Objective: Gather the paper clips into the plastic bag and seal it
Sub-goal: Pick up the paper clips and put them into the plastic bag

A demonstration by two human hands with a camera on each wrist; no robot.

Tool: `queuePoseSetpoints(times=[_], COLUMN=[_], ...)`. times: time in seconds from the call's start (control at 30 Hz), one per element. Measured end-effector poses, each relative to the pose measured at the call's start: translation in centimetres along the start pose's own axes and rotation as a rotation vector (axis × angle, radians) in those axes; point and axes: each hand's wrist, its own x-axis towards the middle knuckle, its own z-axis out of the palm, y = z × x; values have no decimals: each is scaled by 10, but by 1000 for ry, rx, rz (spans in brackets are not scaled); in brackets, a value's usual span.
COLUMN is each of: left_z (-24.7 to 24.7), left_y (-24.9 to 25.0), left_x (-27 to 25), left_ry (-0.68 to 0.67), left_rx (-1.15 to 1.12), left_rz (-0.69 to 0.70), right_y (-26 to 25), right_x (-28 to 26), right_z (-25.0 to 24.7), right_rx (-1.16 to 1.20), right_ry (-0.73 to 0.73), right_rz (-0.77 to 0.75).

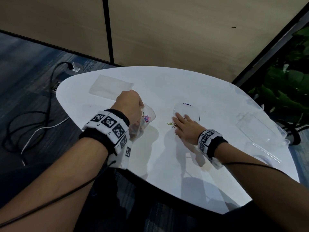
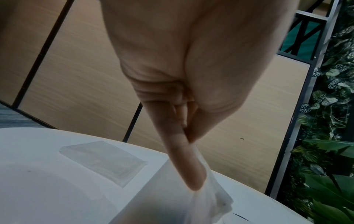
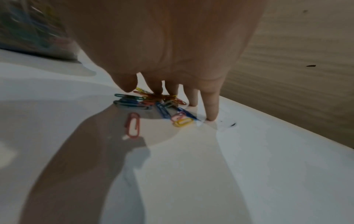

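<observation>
Left hand (image 1: 129,107) pinches the plastic bag (image 1: 145,120) open mid-bench (image 1: 209,91), coloured clips seemingly inside. Right hand (image 1: 185,127), fingers straight, presses loose paper clips (image 3: 153,104) flat beside it.

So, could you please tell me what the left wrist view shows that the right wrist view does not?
Only the left wrist view shows the left hand pinching the plastic bag at its rim, plus a spare flat bag lying on the table and leafy plants.

Only the right wrist view shows the right hand, fingers spread, touching down on loose paper clips.

Both show the white table and the wooden wall panels.
</observation>
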Motion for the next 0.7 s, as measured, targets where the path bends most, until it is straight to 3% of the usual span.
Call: queuePoseSetpoints(times=[0.1, 0.23, 0.3, 0.43, 0.6, 0.7], left_z=[2, 3, 3, 5, 6, 6], left_y=[2, 6, 9, 15, 18, 19], left_x=[0, -3, -5, -7, -9, -8], left_ry=[-3, -5, 3, -3, -46, -54], left_rx=[7, 67, 91, 128, 141, 129], left_rz=[-1, 16, 30, 42, 40, 32], right_y=[2, -1, -4, -4, 19, 29], right_x=[-12, -22, -22, -19, -15, -14], right_z=[4, 17, 19, 5, -20, -37], right_rx=[-18, -3, 6, -5, 570, 1066], right_ry=[39, 249, 286, 227, 381, 354], right_rz=[-114, -181, -152, 6, 385, 494])
